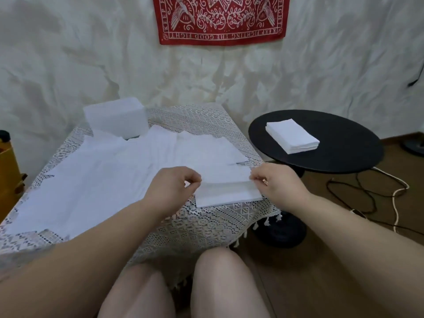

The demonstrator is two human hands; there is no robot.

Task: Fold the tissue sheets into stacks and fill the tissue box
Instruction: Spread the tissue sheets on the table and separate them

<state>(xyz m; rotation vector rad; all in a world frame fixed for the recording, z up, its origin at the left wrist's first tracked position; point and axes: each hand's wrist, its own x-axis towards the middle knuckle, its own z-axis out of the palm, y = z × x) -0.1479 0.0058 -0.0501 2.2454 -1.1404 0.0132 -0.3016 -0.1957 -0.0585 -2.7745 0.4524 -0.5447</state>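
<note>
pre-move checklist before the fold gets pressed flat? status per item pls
1. Both hands on the sheet: left hand and right hand pinch the folded tissue at opposite ends: ok.
2. Edges aligned: cannot tell.
3. Tissue fully on the lace-covered table: ok.
4. Finished stack on the black round table: ok.
5. Tissue box open: cannot tell.

tissue box (115, 118) behind sheets (96, 175), stack (292, 136) right
</note>
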